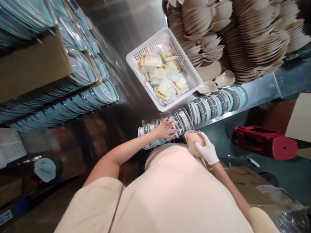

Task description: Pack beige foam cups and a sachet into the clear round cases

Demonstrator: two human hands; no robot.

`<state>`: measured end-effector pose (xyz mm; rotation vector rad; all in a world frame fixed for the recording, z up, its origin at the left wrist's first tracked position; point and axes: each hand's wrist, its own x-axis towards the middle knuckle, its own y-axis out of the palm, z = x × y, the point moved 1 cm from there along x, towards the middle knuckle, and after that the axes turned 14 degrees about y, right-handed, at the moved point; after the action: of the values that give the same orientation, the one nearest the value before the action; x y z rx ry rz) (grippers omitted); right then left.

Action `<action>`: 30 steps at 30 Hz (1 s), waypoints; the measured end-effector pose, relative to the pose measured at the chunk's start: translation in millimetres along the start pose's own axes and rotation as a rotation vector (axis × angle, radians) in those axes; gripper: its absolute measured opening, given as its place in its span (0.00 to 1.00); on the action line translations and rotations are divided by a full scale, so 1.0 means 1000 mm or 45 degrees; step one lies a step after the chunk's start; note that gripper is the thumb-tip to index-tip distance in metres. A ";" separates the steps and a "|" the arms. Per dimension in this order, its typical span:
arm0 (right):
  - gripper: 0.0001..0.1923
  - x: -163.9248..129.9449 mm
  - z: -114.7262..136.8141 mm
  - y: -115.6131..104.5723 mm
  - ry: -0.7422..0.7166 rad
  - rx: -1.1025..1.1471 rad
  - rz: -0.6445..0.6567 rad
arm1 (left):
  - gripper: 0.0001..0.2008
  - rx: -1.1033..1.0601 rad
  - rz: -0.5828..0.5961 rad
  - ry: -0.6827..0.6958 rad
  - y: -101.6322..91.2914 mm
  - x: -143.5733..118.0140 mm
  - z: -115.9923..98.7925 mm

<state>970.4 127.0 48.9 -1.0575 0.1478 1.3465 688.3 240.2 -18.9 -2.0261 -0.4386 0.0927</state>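
Observation:
My left hand (166, 128) is bare and rests with spread fingers on the near end of a long row of clear, blue-tinted lids or cases (209, 106) lying on the steel table. My right hand (207, 149), in a white glove, grips a beige padded cup (193, 141) held close to my body, just right of the left hand. Whether the left hand's fingers pinch one of the clear pieces cannot be told.
A white perforated basket (193, 77) of yellow sachets sits beyond the row. Stacks of beige cups (245, 35) fill the far right. Blue-tinted trays (82, 68) in cardboard line the left. A red stool (264, 142) and cardboard boxes (245, 181) stand on the right.

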 end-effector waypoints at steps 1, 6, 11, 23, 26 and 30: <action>0.35 -0.005 -0.001 0.001 -0.019 -0.023 0.011 | 0.13 -0.006 0.014 -0.006 0.000 0.001 0.000; 0.34 -0.022 0.018 0.028 -0.225 -0.239 -0.170 | 0.08 -0.121 -0.005 -0.057 -0.008 0.006 0.001; 0.27 0.012 0.066 0.107 -0.331 -0.734 -0.254 | 0.07 -0.286 -0.020 -0.055 -0.018 0.009 0.007; 0.06 0.056 0.020 0.093 -0.971 -0.607 -0.268 | 0.06 -0.335 -0.129 -0.068 -0.023 0.007 0.009; 0.10 0.071 0.036 0.106 -1.067 -0.687 -0.269 | 0.04 -0.339 -0.167 -0.107 -0.018 0.004 0.010; 0.08 0.077 0.039 0.080 -1.302 -0.727 -0.139 | 0.12 -0.401 -0.321 -0.163 -0.013 -0.003 0.017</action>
<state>907.2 197.5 -21.3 -0.6850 -1.0850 1.7136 678.0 259.1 -15.6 -2.2606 -0.8296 -0.0030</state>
